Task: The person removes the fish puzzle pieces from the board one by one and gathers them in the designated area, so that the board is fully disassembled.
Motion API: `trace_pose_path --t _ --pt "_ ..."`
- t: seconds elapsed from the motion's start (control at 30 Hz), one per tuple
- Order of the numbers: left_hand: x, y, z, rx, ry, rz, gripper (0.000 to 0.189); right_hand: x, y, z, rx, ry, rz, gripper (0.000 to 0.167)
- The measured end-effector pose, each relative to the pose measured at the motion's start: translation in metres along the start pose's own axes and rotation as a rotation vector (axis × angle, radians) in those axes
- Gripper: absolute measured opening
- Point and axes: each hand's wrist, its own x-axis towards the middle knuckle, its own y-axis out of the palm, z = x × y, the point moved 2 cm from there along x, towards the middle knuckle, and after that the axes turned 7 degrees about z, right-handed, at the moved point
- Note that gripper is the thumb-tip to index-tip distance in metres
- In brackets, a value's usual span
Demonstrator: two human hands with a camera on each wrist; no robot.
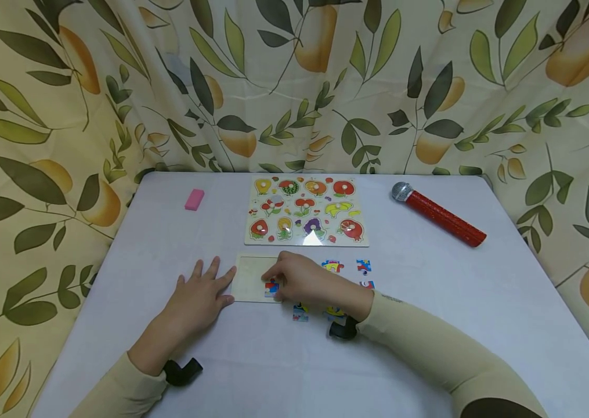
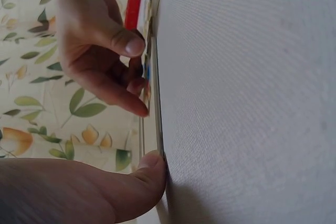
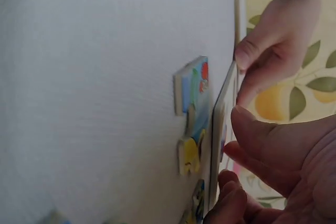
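A pale puzzle board [image 1: 249,278] lies flat in the middle of the table. My left hand [image 1: 200,293] rests with spread fingers at its left edge, the thumb [image 2: 149,163] touching the rim in the left wrist view. Over the board's right part, my right hand [image 1: 302,281] holds a small red-and-blue jigsaw piece [image 1: 271,288] between its fingers, down at the board's surface. That hand partly covers the piece and the board's right side. Loose jigsaw pieces lie right of the board, among them a yellow-and-red one [image 1: 332,266] and a blue one [image 1: 300,313].
Behind the board lies a fruit puzzle tray [image 1: 307,241]. A pink eraser-like block [image 1: 194,200] is at the back left, and a red microphone [image 1: 440,215] at the back right. Patterned curtain [image 1: 284,116] hangs along the white table's [image 1: 252,360] back.
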Motion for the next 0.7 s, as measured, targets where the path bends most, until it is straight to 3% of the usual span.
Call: trace_pose_path --t 0.27,0.7 --pt "-0.0001 0.0004 0.0002 0.004 0.002 -0.001 0.065 0.0007 0.0035 0.0005 -0.07 -0.01 -0.007 0.037" --pt "-0.0001 0.0009 0.0002 0.012 0.011 -0.011 0.065 0.0038 0.0061 0.0021 -0.04 -0.002 -0.021 0.028"
